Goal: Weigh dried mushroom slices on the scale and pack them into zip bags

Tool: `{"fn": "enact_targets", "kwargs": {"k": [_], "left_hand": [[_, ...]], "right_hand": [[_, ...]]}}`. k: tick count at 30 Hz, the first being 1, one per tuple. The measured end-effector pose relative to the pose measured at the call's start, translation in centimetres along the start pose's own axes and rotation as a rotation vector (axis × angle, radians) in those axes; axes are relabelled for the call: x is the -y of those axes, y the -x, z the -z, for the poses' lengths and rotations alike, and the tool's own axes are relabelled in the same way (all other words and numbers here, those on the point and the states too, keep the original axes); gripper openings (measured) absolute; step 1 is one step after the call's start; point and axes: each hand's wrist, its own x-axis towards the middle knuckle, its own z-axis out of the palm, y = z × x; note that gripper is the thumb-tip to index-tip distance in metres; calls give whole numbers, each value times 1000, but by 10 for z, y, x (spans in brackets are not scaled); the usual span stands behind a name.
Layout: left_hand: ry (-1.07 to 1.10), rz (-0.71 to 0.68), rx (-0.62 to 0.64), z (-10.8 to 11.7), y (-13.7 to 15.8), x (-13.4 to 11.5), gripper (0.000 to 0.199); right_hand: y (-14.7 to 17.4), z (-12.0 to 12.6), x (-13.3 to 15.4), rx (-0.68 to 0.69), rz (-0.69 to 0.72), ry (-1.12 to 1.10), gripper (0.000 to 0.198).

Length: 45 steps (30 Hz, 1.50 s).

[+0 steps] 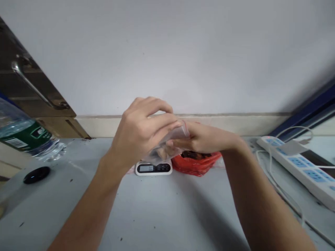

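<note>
in the head view, the person's left hand (146, 125) is half curled, thumb and fingers pinching a clear bag (178, 133) with a red line along its edge. the right hand (197, 137) is bent in at the bag's mouth, fingers partly closed and partly behind plastic; whether they grip anything cannot be told. the bag is held above a white scale (154, 168), just beside an open red bag (196, 166) on the table (157, 212).

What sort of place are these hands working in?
Probably an improvised weighing station on a grey tabletop against a wall: a digital scale, a clear zip-lock bag and a red plastic bag suggest it.
</note>
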Motion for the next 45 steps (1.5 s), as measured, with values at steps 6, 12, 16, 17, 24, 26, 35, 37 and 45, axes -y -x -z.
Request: {"fn": "enact_targets", "kwargs": {"k": [6, 12, 16, 17, 24, 26, 35, 37, 45], "left_hand": [[126, 29, 22, -23, -21, -34, 25], [304, 17, 712, -63, -14, -40, 22], [296, 61, 877, -73, -8, -43, 25], [294, 62, 891, -73, -7, -43, 24], [373, 124, 824, -56, 5, -31, 20], [362, 145, 798, -49, 9, -27, 20], [359, 207, 778, -29, 30, -10, 23], [358, 214, 793, -26, 33, -7, 23], [377, 193, 742, -21, 36, 1, 24]], "right_hand": [[66, 30, -26, -426, -91, -194, 45], [129, 25, -81, -714, -426, 470, 58], [148, -10, -117, -351, -443, 705, 58], [151, -16, -121, -301, -450, 717, 64], [125, -2, -88, -427, -361, 619, 63], [102, 0, -72, -488, -296, 549, 52], [15, -21, -56, 124, -537, 517, 25], [10, -23, -58, 122, -558, 541, 30], [6, -18, -59, 47, -581, 594, 32]]}}
